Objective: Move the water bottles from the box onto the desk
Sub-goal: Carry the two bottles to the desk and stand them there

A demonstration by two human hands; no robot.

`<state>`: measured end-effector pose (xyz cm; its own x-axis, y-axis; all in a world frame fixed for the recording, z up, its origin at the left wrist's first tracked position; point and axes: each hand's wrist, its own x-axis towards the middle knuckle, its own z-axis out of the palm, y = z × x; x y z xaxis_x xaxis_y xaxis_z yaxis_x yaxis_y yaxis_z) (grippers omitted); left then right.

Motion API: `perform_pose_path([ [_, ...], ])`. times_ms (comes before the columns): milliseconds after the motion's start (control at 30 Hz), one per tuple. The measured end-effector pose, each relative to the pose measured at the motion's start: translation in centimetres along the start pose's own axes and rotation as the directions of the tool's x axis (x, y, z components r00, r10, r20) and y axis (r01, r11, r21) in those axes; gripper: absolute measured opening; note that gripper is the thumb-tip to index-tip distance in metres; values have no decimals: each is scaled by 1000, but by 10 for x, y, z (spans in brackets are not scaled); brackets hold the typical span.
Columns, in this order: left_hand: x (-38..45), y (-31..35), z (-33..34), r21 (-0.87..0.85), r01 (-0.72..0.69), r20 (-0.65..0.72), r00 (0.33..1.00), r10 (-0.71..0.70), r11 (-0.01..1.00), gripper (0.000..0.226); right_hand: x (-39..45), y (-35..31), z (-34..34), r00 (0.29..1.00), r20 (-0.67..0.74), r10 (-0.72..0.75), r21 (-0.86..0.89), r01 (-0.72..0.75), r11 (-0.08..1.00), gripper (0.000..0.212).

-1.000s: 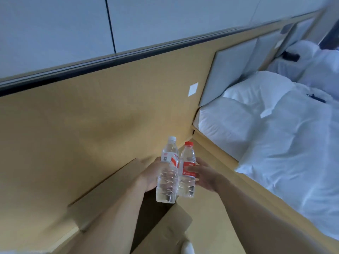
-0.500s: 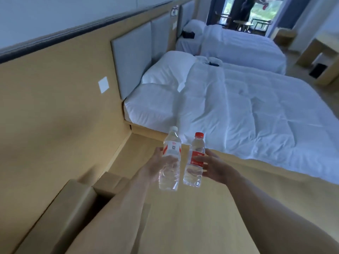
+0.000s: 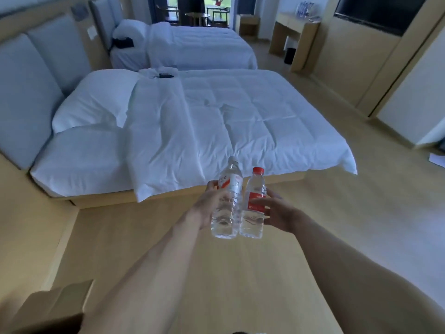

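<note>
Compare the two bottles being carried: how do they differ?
The left bottle has a pale cap; the right bottle has a red one. The left bottle's label is mostly white with red, the right's a red band. The left hand holds the left bottle, the right hand the right. Both are clear, roughly upright, side by side.

Both water bottles, the left one (image 3: 226,208) and the red-capped one (image 3: 253,208), look like clear, glossy plastic with paper-like red and white labels. The bed's duvet (image 3: 216,121) is white matt cloth, creased and quilted. The floor (image 3: 240,273) reads as smooth pale wood, and the box (image 3: 55,307) at the lower left corner as matt brown cardboard.
</note>
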<state>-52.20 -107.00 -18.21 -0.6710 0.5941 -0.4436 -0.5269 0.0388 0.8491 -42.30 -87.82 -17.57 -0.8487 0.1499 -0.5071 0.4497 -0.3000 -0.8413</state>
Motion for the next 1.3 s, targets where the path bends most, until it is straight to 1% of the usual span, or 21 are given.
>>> perform_pose_path([
  [133, 36, -13, 78, 138, -57, 77, 996, 47, 989, 62, -28, -1, -77, 994, -108, -33, 39, 37, 999, 37],
  [200, 51, -20, 115, 249, -89, 97, 993, 67, 965, 59, -45, -1, -113, 982, -188, -36, 75, 51, 996, 38],
  [267, 64, -28, 152, 329, -120, 128, 988, 81, 937, 52, -62, 2, -147, 963, -268, -37, 113, 70, 991, 43],
  [333, 73, -33, 187, 354, -132, 160, 984, 79, 926, 48, -78, 5, -178, 939, -342, -45, 137, 97, 986, 44],
  [467, 91, -40, 253, 386, -147, 245, 968, 52, 911, 60, -109, 14, -231, 885, -462, -52, 174, 148, 973, 41],
  [567, 106, -47, 303, 395, -158, 316, 948, 28, 905, 59, -130, 17, -269, 837, -546, -41, 186, 169, 968, 39],
  [700, 128, -55, 363, 435, -164, 395, 918, -24, 885, 56, -145, 21, -312, 770, -638, -10, 217, 192, 957, 28],
  [800, 153, -58, 403, 452, -155, 441, 895, -69, 878, 55, -147, 21, -346, 729, -685, 12, 221, 192, 956, 23],
  [900, 186, -61, 441, 462, -160, 489, 867, -100, 872, 58, -140, 14, -382, 693, -720, 35, 224, 185, 957, 32],
  [1000, 226, -60, 478, 462, -155, 533, 835, -134, 873, 57, -127, 1, -418, 685, -728, 18, 230, 219, 948, 42],
  [1067, 251, -55, 503, 466, -147, 548, 822, -154, 873, 52, -116, -11, -444, 689, -724, 19, 259, 247, 934, 46],
  [1167, 289, -43, 539, 470, -132, 556, 813, -176, 873, 48, -98, -32, -483, 686, -727, 21, 291, 280, 915, 36],
  [1300, 330, -23, 583, 485, -142, 572, 798, -191, 863, 59, -79, -64, -527, 673, -739, 14, 294, 304, 906, 28],
])
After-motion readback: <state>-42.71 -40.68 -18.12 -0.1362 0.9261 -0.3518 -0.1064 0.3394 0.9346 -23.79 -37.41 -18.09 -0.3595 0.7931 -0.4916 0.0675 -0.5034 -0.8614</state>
